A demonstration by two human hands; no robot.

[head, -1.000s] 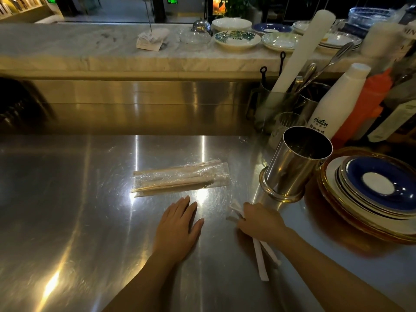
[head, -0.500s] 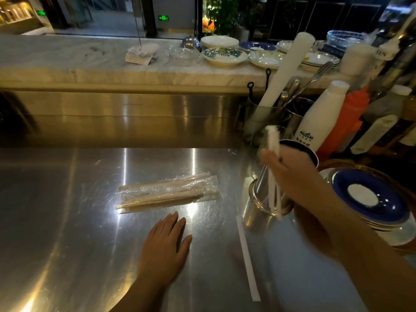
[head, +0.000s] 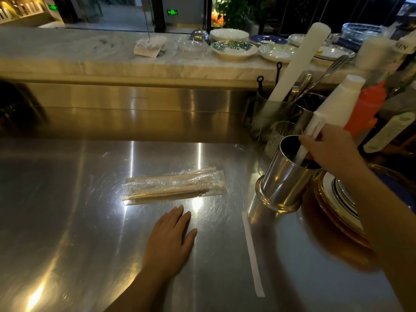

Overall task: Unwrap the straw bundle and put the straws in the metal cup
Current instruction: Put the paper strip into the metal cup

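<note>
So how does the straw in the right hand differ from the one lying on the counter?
The held straw stands steeply, its lower end inside the metal cup; the loose straw lies flat on the steel counter. The right hand grips the first; neither hand touches the second. Both are white and slim.

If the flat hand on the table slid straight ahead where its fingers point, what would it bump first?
Probably the straw bundle: the left hand points up the table toward its right half.
</note>
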